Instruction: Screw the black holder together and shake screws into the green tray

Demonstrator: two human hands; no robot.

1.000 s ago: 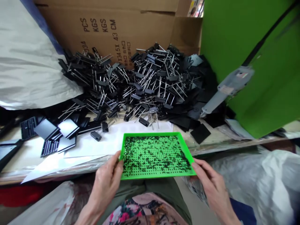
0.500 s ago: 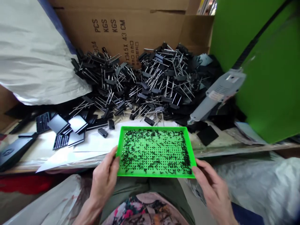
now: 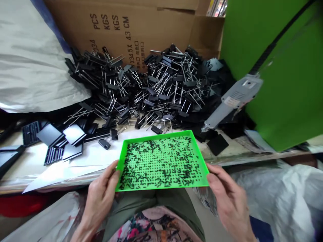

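Green tray [image 3: 161, 188] turned, between spread left hand [image 3: 99, 198], spread blurred right hand [image 3: 229, 198]; seemingly gripping

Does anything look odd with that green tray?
Yes: the small black parts in the green perforated tray lie crooked across its holes at random angles, some clumped together, rather than in neat rows. The left hand and right hand hold the tray by its sides.

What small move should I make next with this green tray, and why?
Probably give the green tray a gentle level shake, using your left hand and right hand: many small black parts seem to lie sideways across the grid rather than seated in its holes.
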